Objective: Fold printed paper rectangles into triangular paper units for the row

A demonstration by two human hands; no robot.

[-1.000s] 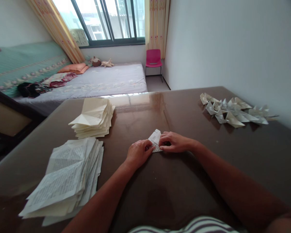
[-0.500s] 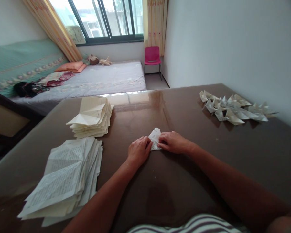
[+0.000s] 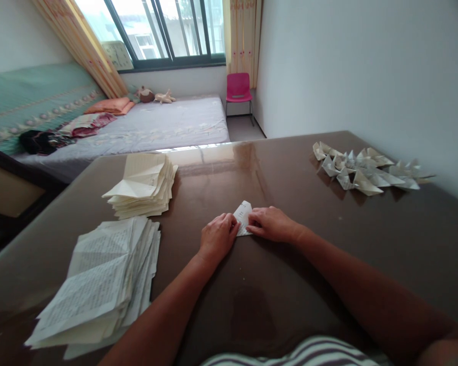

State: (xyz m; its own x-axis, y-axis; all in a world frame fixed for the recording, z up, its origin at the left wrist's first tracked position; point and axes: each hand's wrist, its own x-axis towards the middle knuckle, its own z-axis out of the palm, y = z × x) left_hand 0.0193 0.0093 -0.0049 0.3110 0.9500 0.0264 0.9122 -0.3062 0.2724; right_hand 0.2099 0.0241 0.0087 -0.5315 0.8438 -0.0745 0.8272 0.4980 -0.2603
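Both forearms reach in from the near side of the tabletop and converge around its middle, where 1 small folded paper lies, its blunt tip toward the far edge. The left hand slants forward, knuckles up, its fingers curled and clamped on the paper's left side. The right hand comes in flatter from the right, wrist low, its bent fingers and thumb closed on the right side. Toward the tabletop's left edge sit 2 stacks: a cream stack near the far left corner and a printed stack nearer the person. Folded paper shapes cluster by the far right corner.
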